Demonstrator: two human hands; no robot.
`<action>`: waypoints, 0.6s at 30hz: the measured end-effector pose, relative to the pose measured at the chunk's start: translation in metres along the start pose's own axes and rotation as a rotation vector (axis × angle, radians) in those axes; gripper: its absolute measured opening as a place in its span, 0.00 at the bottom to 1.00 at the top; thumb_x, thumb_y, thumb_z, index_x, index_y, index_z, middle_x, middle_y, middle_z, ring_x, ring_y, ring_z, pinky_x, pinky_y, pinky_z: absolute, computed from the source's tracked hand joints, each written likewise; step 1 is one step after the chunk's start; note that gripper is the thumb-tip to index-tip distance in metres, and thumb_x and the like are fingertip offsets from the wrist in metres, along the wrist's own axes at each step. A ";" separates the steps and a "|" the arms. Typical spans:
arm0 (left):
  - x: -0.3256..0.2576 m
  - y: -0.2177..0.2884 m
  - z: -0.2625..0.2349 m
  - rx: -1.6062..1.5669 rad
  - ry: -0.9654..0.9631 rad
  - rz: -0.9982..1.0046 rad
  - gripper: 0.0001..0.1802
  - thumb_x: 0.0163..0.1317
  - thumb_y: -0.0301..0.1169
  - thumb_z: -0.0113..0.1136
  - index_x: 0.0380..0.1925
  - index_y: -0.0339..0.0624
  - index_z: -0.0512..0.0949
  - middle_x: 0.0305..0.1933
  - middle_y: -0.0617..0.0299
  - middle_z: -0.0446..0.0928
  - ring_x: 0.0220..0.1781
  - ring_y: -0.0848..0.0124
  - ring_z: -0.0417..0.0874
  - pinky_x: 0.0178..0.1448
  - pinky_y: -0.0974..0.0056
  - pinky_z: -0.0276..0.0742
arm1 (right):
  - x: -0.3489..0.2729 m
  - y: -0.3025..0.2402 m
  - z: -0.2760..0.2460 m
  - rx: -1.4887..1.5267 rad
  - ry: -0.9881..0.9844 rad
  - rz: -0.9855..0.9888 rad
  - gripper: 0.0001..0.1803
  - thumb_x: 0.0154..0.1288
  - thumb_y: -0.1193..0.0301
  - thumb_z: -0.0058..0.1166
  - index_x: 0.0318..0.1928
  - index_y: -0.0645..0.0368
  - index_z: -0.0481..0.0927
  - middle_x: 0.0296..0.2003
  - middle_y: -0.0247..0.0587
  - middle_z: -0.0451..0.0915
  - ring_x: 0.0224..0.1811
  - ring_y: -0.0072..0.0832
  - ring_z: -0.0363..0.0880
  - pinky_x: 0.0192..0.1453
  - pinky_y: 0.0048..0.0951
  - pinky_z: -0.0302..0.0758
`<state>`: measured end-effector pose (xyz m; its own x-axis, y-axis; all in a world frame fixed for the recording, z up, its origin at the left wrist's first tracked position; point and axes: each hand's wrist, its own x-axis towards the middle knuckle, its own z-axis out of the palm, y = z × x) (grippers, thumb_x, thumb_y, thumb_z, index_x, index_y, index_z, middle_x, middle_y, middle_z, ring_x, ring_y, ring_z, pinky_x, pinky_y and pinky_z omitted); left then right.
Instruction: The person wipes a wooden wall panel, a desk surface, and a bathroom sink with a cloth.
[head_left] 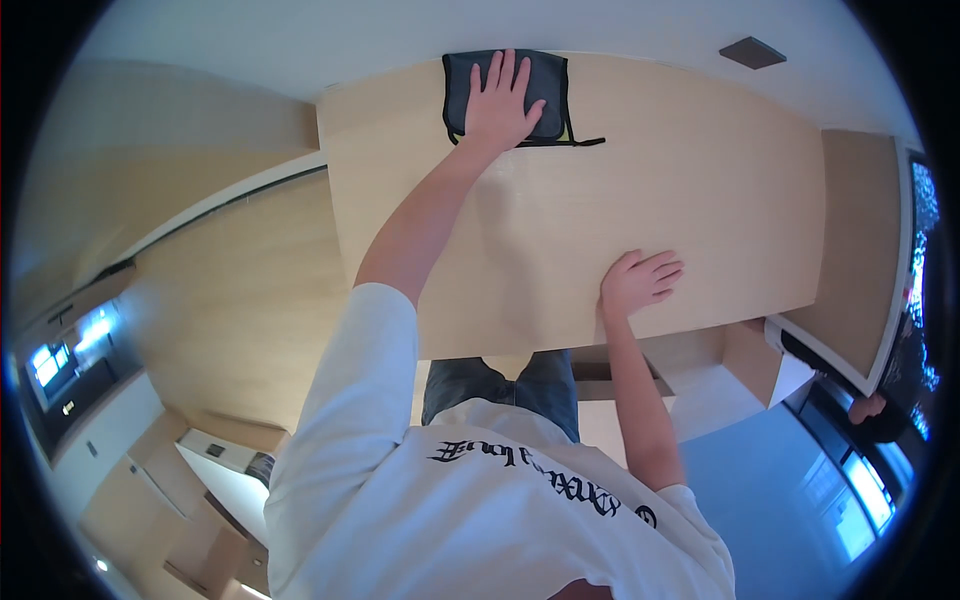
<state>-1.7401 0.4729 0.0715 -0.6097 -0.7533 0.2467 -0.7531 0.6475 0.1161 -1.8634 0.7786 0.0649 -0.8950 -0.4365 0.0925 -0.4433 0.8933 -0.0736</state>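
A dark grey fabric pouch (552,75) with black trim lies flat against the far edge of the pale wooden table (700,180). Yellow-green lining peeks out along its near edge, and a short black strap (590,142) sticks out to the right. My left hand (498,108) rests palm down on the pouch, fingers spread, covering its middle. Nearer to me, my right hand (640,282) lies on the bare tabletop close to the front edge. Its fingers stretch to the right, holding nothing.
A white wall rises behind the table, with a dark square plate (752,52) at the far right. A wooden side panel (862,240) bounds the right end. Wooden panelling (240,280) stands at the left, and a white cabinet-like unit (225,455) at the lower left.
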 end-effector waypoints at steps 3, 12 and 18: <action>-0.018 0.024 -0.001 0.024 0.038 -0.160 0.40 0.66 0.53 0.48 0.72 0.42 0.57 0.77 0.48 0.51 0.79 0.55 0.50 0.76 0.39 0.46 | 0.001 0.003 -0.001 0.020 -0.031 -0.009 0.38 0.72 0.54 0.34 0.72 0.68 0.51 0.73 0.68 0.46 0.77 0.58 0.39 0.75 0.58 0.39; -0.247 0.162 -0.076 -0.113 -0.240 -0.308 0.44 0.63 0.50 0.54 0.73 0.39 0.53 0.78 0.46 0.47 0.80 0.55 0.47 0.77 0.41 0.43 | 0.015 0.061 -0.031 0.572 -0.274 -0.269 0.42 0.63 0.61 0.52 0.72 0.68 0.52 0.71 0.74 0.46 0.76 0.61 0.41 0.75 0.60 0.40; -0.295 0.228 -0.077 -0.141 -0.266 -0.473 0.47 0.61 0.49 0.56 0.71 0.30 0.53 0.77 0.39 0.46 0.79 0.46 0.46 0.76 0.38 0.43 | 0.128 0.135 -0.002 0.427 -0.019 -0.145 0.36 0.63 0.64 0.51 0.69 0.68 0.59 0.69 0.70 0.54 0.75 0.58 0.48 0.75 0.55 0.48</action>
<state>-1.7124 0.8515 0.0995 -0.2684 -0.9567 -0.1124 -0.9306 0.2274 0.2870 -2.0377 0.8432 0.0684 -0.8210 -0.5595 0.1137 -0.5415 0.7002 -0.4653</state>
